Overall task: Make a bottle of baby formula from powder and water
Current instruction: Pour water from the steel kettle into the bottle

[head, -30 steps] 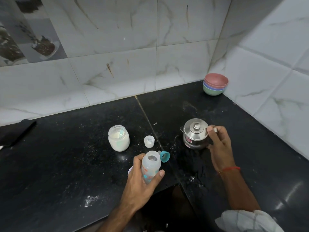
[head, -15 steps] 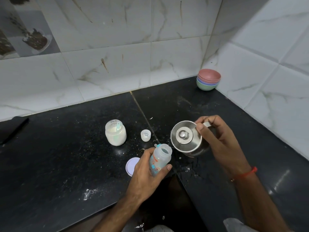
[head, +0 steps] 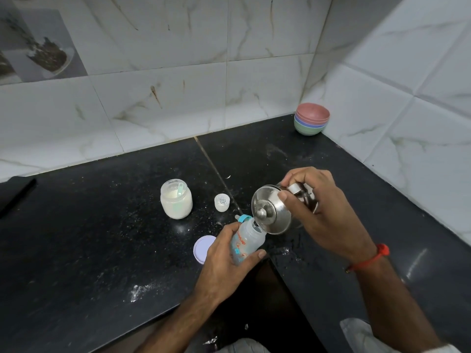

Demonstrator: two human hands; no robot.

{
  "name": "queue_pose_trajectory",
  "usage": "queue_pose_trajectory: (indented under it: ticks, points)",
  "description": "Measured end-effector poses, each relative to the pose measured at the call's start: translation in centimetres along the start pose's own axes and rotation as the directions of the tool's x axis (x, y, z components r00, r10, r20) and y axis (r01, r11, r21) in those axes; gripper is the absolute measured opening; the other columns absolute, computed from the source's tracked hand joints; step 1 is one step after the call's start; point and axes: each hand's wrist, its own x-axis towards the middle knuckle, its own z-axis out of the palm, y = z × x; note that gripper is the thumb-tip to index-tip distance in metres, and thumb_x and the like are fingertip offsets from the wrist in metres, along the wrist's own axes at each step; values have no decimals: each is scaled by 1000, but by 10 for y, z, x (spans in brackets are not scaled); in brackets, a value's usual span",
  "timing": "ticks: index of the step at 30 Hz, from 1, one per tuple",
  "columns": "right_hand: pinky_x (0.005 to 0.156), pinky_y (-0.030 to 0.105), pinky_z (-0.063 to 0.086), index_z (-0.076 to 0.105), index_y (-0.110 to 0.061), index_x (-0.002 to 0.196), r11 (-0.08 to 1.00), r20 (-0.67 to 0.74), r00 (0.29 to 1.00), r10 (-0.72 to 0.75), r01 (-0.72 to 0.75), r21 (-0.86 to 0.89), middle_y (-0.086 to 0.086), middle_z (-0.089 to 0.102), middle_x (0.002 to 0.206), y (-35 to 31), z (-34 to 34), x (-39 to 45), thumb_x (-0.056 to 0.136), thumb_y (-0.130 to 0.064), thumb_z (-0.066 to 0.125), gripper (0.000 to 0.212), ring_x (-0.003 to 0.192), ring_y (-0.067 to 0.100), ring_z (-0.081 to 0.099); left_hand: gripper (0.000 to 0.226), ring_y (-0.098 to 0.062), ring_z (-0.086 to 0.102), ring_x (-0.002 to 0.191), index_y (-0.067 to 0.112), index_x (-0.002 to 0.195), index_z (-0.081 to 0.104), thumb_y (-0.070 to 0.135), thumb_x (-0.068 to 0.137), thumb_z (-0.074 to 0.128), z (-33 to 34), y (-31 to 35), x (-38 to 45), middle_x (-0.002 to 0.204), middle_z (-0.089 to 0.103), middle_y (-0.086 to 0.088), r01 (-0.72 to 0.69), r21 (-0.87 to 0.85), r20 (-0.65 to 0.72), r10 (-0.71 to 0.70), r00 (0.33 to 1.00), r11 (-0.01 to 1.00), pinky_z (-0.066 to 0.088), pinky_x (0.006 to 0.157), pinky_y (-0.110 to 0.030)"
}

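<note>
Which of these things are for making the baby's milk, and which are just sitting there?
For the milk:
baby bottle, in left hand
steel pot, tipped by right hand
powder jar
teat ring
small cap
lilac lid

Just sitting there:
stacked bowls

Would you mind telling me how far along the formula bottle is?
Done: baby bottle opened, powder jar uncovered. In hand: left hand holds the bottle, right hand tips the steel pot at its mouth. Left: powder, teal nipple ring, shaking.
</note>
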Motion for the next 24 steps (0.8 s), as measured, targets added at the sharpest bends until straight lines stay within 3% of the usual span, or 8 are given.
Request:
queue_pose_trajectory:
  ticks: [3,7,16,20,24]
  points:
    - [90,10,38,61,-23,98,999,14,999,-33,33,-41,-14,64,107,-8,1,2,96,-37,62,15,111,13,50,61,-5,61,109,38,125,53,63,76,78,-3,-1,0,117,63,21,1,-2,5,-1,1000,1000,59,86,-28]
    - [90,14,41,59,-25,97,997,37,998,-52,54,-58,-14,64,107,-14,4,5,94,-44,56,20,111,13,51,57,-1,60,111,36,125,54,53,79,84,-8,-2,0,116,61,26,-6,0,8,6,1000,1000,55,84,-19]
    - [90,16,41,60,-22,98,996,34,998,-55,57,-75,-10,65,107,-18,9,6,96,-30,66,9,110,17,52,57,-2,60,113,37,126,53,53,79,83,-16,-7,2,119,62,24,-6,2,34,6,999,1000,57,86,-22]
    - [91,15,40,61,-22,98,994,53,997,-48,53,-92,-12,64,107,-19,8,8,95,-34,63,13,111,13,51,56,8,54,117,40,125,51,46,81,85,-16,-5,3,119,60,27,-2,1,45,2,999,1000,51,87,-10]
    - [92,16,38,58,-25,95,990,86,995,-59,69,-121,-12,64,107,-19,6,12,97,-40,60,15,109,13,51,56,4,57,114,38,125,53,49,80,85,-14,-7,4,118,61,28,-2,-16,54,3,999,1000,51,86,-12]
